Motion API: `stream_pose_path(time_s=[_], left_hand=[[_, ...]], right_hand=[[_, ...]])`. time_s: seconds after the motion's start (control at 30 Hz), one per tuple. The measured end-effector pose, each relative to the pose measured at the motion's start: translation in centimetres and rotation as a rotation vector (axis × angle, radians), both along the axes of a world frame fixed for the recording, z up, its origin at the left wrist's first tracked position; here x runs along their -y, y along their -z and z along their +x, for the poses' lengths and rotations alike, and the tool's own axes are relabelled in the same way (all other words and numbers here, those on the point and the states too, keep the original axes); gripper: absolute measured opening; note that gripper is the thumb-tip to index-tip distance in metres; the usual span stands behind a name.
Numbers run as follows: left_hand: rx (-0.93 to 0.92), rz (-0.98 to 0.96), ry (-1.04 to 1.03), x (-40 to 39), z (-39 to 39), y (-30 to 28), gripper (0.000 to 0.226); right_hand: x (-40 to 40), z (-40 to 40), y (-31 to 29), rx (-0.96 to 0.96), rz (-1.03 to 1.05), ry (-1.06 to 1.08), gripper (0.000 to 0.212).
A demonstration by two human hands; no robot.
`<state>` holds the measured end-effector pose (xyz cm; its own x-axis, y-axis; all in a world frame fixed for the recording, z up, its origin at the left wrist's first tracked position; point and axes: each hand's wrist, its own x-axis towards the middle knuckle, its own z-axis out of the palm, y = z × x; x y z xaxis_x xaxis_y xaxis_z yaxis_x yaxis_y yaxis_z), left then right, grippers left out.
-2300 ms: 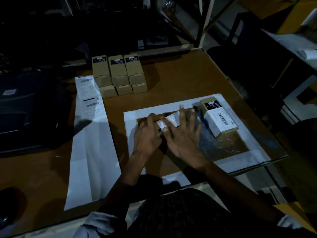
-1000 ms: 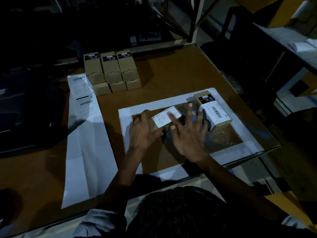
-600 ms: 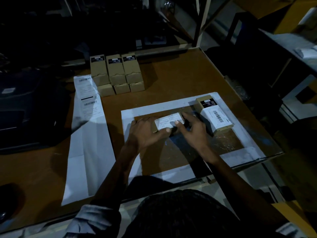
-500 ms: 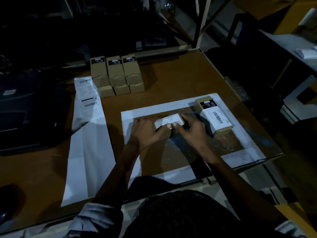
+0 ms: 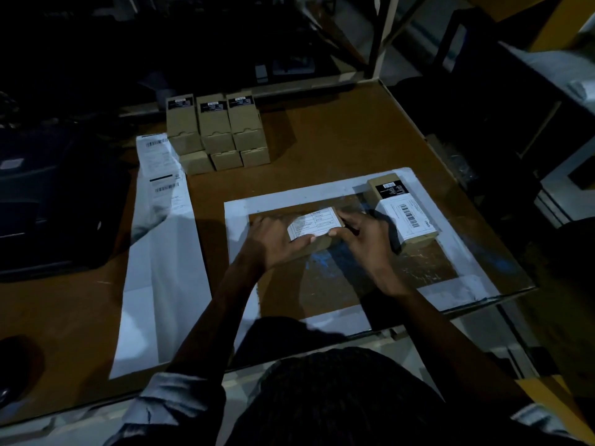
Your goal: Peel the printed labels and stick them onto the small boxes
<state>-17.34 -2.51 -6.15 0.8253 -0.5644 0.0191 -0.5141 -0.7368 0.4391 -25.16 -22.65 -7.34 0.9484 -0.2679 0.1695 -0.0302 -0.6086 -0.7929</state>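
Observation:
A small brown box point(image 5: 322, 244) with a white printed label point(image 5: 315, 223) on its top lies in the middle of the white-taped square on the table. My left hand point(image 5: 273, 239) grips its left end, thumb on the label's near edge. My right hand point(image 5: 363, 243) grips its right end, thumb against the near side. To the right lies another brown box point(image 5: 402, 209) that carries a white barcode label. A long strip of label backing paper point(image 5: 161, 252) with printed labels point(image 5: 162, 175) at its far end lies on the left.
Several unlabelled brown boxes point(image 5: 215, 130) stand stacked at the back of the brown table point(image 5: 338, 140). A dark machine point(image 5: 54, 201) sits at the left. The table's right edge runs close past the taped square point(image 5: 457, 239); shelving and a frame post point(image 5: 383, 37) lie beyond.
My right hand went from flat with spread fingers pressing the label to curled round the box's right end. The label now lies flat on the box. My left hand stayed on the left end.

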Motion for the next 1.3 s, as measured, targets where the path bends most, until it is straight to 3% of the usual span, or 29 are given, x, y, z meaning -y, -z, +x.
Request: stream_pose_path(time_s=[0.33, 0.47, 0.67, 0.87, 1.13, 1.3], left_hand=[[0.087, 0.034, 0.004, -0.2, -0.2, 0.2, 0.074], [0.068, 0.015, -0.014, -0.1, -0.3, 0.3, 0.074], [-0.064, 0.121, 0.096, -0.7, 0.2, -0.5, 0.072], [-0.246, 0.147, 0.166, -1.1, 1.1, -1.3, 0.068], [-0.243, 0.131, 0.174, -1.3, 0.9, -1.7, 0.071], [-0.233, 0.124, 0.165, -1.3, 0.9, -1.6, 0.071]], right_hand=[[-0.5, -0.2, -1.0, -0.084, -0.067, -0.017, 0.044], [-1.4, 0.1, -1.4, -0.102, -0.096, 0.063, 0.044], [-1.3, -0.7, -0.6, -0.201, -0.323, 0.025, 0.031], [-2.6, -1.2, -1.5, -0.195, -0.148, 0.041, 0.034], [-2.4, -0.9, -1.2, -0.181, -0.272, 0.079, 0.033], [-2.4, -0.7, -1.6, -0.219, -0.205, 0.063, 0.037]])
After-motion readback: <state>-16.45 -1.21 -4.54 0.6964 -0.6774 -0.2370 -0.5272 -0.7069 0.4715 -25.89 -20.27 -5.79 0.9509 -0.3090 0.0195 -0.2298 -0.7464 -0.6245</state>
